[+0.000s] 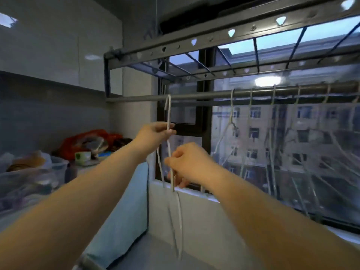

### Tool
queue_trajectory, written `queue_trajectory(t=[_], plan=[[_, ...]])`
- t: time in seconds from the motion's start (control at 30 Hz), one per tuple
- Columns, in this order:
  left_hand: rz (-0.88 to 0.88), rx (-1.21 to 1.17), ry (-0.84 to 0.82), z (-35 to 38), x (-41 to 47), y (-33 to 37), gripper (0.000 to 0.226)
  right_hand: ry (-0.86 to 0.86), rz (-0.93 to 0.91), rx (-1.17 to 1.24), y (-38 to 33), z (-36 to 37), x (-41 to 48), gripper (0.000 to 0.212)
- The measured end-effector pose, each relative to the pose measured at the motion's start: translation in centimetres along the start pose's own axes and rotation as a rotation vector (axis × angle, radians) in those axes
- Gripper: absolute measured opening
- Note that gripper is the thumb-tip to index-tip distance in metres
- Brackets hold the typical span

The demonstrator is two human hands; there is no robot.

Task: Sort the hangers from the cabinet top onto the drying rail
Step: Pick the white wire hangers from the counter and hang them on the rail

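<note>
A thin white wire hanger (168,114) has its hook at the grey drying rail (194,96), near the rail's left end. My left hand (155,134) pinches the hanger's neck just below the hook. My right hand (188,165) grips the hanger's lower wires, which trail down blurred in front of the wall. Several more white hangers (231,121) hang on the rail to the right, in front of the window.
A grey perforated rack frame (231,34) sits above the rail. At left the cabinet top (85,168) holds a clear plastic bin (35,178), a red bag (87,141) and small items. A light blue cabinet side (124,211) stands below. The window sill (194,193) runs behind my hands.
</note>
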State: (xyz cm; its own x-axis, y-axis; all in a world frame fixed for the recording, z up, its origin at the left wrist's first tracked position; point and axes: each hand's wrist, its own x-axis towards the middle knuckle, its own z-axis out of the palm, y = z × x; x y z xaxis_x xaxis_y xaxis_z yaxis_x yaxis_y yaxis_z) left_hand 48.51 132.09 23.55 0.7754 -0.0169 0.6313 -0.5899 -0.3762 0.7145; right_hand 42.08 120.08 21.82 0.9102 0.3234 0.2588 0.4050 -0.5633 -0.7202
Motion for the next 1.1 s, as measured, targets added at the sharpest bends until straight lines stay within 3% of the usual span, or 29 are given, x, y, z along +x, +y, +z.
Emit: queue_trajectory(t=[0.3, 0.43, 0.53, 0.83, 1.1], plan=[[0.044, -0.261, -0.178, 4.0, 9.3, 0.2, 0.019, 0.311, 0.148, -0.108, -1.2, -3.8, 3.2, 0.008], [0.068, -0.393, -0.339, 6.1, 10.7, 0.3, 0.018, 0.378, 0.202, -0.196, -1.2, -4.6, 4.1, 0.031], [0.072, -0.46, -0.361, 7.2, 11.5, 0.4, 0.017, 0.432, 0.232, -0.233, -0.8, -4.8, 4.5, 0.032], [0.142, -0.439, -0.395, 7.9, 13.5, 0.7, 0.018, 0.492, 0.287, -0.255, -0.6, -5.7, 5.9, 0.031], [0.059, -0.333, -0.349, 9.2, 13.9, 0.0, 0.019, 0.466, 0.363, -0.264, -0.4, -6.4, 6.2, 0.026]])
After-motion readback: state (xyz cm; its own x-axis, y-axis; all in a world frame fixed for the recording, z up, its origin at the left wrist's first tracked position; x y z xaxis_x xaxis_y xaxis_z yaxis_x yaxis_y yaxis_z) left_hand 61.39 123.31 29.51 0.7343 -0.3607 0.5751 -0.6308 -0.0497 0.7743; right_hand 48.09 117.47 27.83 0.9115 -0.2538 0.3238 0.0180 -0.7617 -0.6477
